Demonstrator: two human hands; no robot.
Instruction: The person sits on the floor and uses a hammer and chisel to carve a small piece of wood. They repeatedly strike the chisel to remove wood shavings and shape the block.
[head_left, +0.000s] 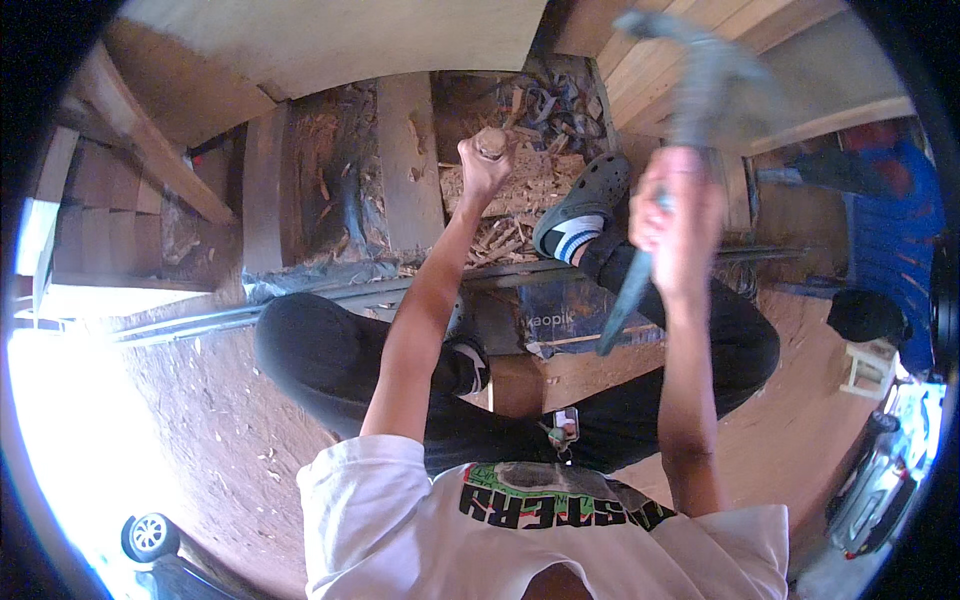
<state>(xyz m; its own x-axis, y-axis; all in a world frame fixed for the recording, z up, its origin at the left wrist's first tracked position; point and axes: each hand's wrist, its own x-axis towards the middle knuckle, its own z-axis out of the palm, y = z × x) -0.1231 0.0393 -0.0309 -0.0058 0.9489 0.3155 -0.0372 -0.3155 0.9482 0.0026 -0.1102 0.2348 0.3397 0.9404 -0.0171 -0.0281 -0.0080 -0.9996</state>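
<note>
Hammer, grey with curved claw, is being gripped by the right hand above the black-clad right leg, long axis slanting, head pointing away from the white shirt; left hand is clenching, contents unclear.

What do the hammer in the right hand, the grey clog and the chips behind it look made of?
Hammer head: probably metal, from its grey claw shape; motion blur hides the finish. Its blue-grey handle could be rubber-covered or painted.
Clog: likely moulded foam or rubber; matte, with round holes.
Chips: apparently raw wood; dull, pale brown, splintery.
</note>
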